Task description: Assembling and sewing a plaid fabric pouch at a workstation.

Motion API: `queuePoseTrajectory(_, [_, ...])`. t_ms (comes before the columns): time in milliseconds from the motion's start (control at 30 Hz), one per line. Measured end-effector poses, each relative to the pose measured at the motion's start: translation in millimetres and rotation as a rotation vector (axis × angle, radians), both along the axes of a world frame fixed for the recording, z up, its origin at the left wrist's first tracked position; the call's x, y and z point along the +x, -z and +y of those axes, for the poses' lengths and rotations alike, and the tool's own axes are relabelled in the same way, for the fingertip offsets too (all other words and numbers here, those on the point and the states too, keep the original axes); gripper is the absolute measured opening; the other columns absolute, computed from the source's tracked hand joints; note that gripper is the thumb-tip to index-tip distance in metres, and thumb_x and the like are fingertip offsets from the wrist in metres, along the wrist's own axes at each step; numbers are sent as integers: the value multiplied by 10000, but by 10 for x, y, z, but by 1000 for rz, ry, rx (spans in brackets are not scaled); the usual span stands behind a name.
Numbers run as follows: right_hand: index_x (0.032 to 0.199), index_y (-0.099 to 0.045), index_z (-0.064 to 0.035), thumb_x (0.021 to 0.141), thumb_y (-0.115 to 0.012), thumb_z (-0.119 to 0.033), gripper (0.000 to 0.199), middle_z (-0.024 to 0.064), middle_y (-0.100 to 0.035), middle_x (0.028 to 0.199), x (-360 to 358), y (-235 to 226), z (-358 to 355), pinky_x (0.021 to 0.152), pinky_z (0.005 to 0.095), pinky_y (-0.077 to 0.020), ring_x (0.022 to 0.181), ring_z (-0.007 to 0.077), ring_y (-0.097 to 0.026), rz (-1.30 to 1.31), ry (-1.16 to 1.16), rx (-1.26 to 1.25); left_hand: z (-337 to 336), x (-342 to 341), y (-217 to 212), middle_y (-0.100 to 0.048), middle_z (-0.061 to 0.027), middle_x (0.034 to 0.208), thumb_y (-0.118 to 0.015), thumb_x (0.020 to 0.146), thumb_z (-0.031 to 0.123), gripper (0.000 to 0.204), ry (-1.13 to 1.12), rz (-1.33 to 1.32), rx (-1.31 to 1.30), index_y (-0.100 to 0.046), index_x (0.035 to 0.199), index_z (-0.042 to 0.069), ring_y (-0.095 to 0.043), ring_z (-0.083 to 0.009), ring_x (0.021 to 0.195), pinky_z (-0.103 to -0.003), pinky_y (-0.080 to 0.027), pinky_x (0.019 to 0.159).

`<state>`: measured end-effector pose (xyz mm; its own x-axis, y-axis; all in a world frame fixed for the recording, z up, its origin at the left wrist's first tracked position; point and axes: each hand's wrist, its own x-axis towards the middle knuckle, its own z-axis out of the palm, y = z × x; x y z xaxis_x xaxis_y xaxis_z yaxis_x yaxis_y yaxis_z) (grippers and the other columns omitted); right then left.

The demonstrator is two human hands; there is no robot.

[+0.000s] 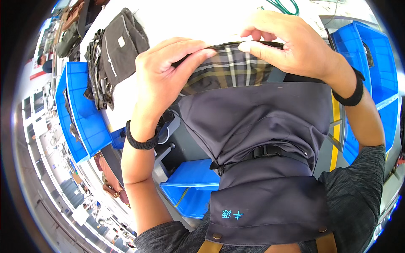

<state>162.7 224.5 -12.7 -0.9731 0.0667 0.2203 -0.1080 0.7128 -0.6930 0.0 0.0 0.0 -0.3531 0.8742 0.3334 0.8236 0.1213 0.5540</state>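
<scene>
A piece of plaid fabric (pixel 236 67), dark with tan and white stripes, hangs from the near edge of the white table over my apron-covered lap. My left hand (pixel 168 63) pinches its upper edge between thumb and fingers. A short way to the right, my right hand (pixel 291 44) holds the same edge, thumb on the near side and fingers curled behind. Between the two hands the edge runs as a dark band. What lies behind the fabric is hidden.
A stack of dark cloth pieces (pixel 122 46) lies on the white table (pixel 181 21) at the left. Blue bins stand at the left (pixel 86 109), right (pixel 358 55) and below the table (pixel 190 173). A green cord (pixel 287 6) lies at the far edge.
</scene>
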Motion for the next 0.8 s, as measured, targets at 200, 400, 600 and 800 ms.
queuePoseTrajectory(200, [1112,-708,-16,998,-690,-147,174,100,-638,885,-151,80,-129,727,347,-490,792,235,-610,276,-234,73,-14,48,-224,-792,-82,930,-823,873,21,128,125,-63,-6,-807,999,10,-742,-156,854,-269,-570,774])
queuePoseTrajectory(400, [1105,-712,-2,1040,-658,-172,189,94,-655,895,16,-127,-224,725,346,-487,791,213,-609,150,-249,-43,-69,131,-378,-798,-82,947,-819,876,15,141,160,-93,-32,-811,1017,13,-739,-144,861,-267,-569,787])
queuePoseTrajectory(600, [1090,-714,-3,1050,-653,-194,204,90,-660,883,155,-220,-296,732,344,-494,798,211,-616,201,-242,-49,-120,292,-561,-796,-87,951,-809,883,4,136,183,-52,-50,-809,1019,10,-738,-142,872,-261,-566,789])
queuePoseTrajectory(800, [1074,-713,-12,1050,-650,-209,208,104,-666,888,299,-315,-352,747,363,-512,810,236,-636,248,-240,8,-173,435,-694,-794,-82,954,-810,885,5,134,186,-22,-53,-811,1019,14,-733,-137,875,-261,-566,792])
